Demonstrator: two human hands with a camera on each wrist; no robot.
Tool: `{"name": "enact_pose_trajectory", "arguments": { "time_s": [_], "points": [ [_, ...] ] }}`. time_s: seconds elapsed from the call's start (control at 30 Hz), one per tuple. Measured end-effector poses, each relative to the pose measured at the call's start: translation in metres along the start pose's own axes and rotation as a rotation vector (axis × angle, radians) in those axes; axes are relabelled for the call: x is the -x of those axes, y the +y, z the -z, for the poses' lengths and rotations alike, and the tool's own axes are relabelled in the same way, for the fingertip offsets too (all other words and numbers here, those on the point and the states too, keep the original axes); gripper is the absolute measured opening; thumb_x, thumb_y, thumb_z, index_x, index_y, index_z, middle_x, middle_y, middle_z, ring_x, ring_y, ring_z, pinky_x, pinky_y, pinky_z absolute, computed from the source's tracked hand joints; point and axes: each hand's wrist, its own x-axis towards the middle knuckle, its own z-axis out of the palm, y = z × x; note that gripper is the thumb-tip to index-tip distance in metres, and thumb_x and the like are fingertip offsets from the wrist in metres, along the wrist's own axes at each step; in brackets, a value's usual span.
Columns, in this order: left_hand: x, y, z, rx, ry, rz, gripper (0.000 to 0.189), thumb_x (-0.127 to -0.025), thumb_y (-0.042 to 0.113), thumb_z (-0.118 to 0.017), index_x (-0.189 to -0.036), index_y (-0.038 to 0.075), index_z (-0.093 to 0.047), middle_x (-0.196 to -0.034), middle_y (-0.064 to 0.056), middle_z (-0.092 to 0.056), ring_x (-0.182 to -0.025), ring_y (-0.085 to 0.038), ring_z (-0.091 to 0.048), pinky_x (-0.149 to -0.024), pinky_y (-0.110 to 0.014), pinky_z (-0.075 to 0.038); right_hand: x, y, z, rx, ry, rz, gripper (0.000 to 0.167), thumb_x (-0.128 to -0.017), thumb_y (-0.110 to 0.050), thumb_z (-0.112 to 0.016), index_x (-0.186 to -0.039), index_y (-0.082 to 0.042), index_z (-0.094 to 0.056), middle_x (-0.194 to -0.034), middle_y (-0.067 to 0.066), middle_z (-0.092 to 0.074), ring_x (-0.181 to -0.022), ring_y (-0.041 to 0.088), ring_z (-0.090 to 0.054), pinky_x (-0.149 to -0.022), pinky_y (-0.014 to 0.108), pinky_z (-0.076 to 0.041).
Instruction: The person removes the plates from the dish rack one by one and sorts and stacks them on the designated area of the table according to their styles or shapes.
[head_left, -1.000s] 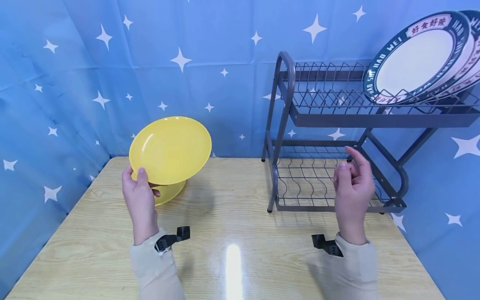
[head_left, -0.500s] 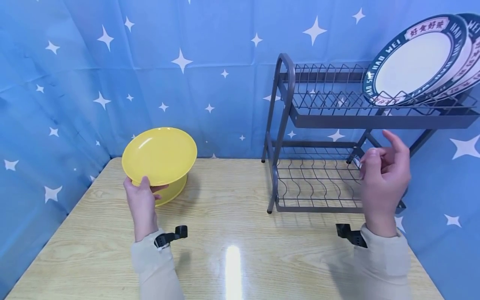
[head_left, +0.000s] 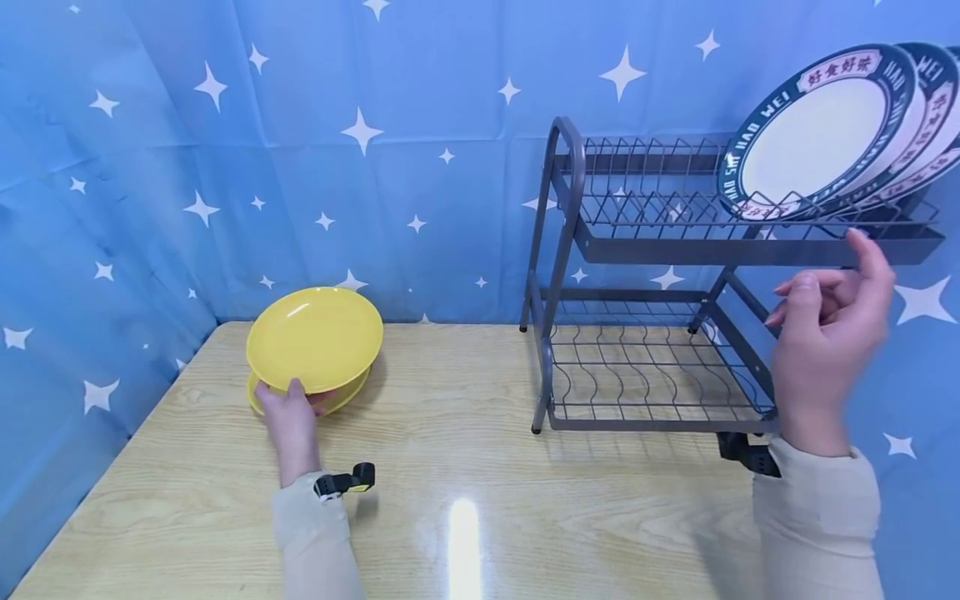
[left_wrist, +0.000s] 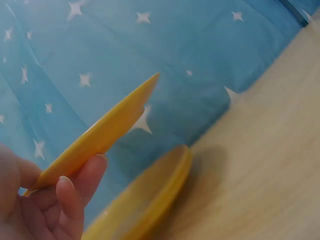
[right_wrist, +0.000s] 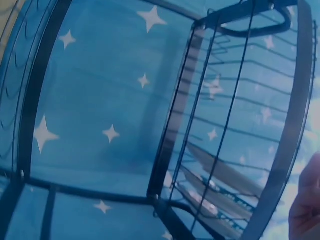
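Clearly, the upper yellow plate (head_left: 315, 337) had dropped closer to the lower yellow plate (head_left: 351, 392), left of the dish rack (head_left: 750, 250)

Over the last second, the left hand (head_left: 288, 421) had brought the upper yellow plate down, well left of the dish rack, until it overlapped most of the lower yellow plate in the head view. Meanwhile the right hand (head_left: 832, 342) had swung across to the front of the dish rack's right end, just below the upper tier that held the patterned plates (head_left: 817, 137). In my judgement, this left the two yellow plates nearly stacked but not settled: the left wrist view showed a wedge of space between them. The right hand's shift had put it near the patterned plates, apparently without touching them.

The left hand pinched the near rim of the upper yellow plate, thumb on top and fingers beneath. The right hand held nothing, its index finger raised and the others loosely curled.

The upper yellow plate was round, plain and glossy, with a small streak of light on its far left. It tilted toward the person; edge-on it looked thin, with a low ridge underneath. The lower yellow plate lay on the wooden table (head_left: 420, 500), also left of the dish rack.
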Motion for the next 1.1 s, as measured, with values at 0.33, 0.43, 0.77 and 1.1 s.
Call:
{"name": "enact_pose_trajectory", "arguments": {
  "time_s": [0.33,0.43,0.77,1.1],
  "points": [
    [-0.010,-0.035,0.002,0.056,0.074,0.017,0.047,-0.097,0.023,-0.035,-0.138,0.023,-0.014,-0.104,-0.009,-0.054,-0.062,-0.023,-0.060,-0.052,-0.028,-0.044,-0.035,0.007,0.013,0.223,0.002,0.082,0.046,-0.094,-0.025,-0.038,-0.138,-0.028,-0.026,-0.088,-0.026,-0.047,-0.065,-0.013,-0.044,-0.066,0.008,-0.038],
    [-0.011,-0.037,0.004,0.090,0.077,0.033,0.047,-0.097,0.024,-0.035,-0.138,0.025,-0.014,-0.094,-0.010,-0.059,-0.068,-0.027,-0.063,-0.052,-0.028,-0.043,-0.047,0.010,0.016,0.243,-0.009,0.056,0.047,-0.094,-0.029,-0.036,-0.139,-0.031,-0.022,-0.091,-0.025,-0.047,-0.066,-0.014,-0.044,-0.071,0.009,-0.040],
    [-0.008,-0.028,0.010,0.118,0.135,0.033,0.053,-0.096,0.028,-0.036,-0.140,0.032,-0.008,-0.110,-0.010,-0.050,-0.070,-0.025,-0.063,-0.050,-0.024,-0.044,-0.074,0.014,0.016,0.283,-0.068,0.005,0.048,-0.095,-0.032,-0.033,-0.140,-0.034,-0.016,-0.094,-0.025,-0.041,-0.072,-0.015,-0.041,-0.082,0.011,-0.039],
    [-0.010,-0.028,0.013,0.198,0.163,0.031,0.052,-0.096,0.028,-0.037,-0.140,0.030,-0.010,-0.113,-0.009,-0.048,-0.070,-0.025,-0.063,-0.055,-0.025,-0.046,-0.092,0.000,0.016,0.324,-0.182,-0.098,0.051,-0.094,-0.031,-0.036,-0.140,-0.035,-0.014,-0.086,-0.025,-0.039,-0.070,-0.010,-0.037,-0.072,0.007,-0.036]
  ]
}}
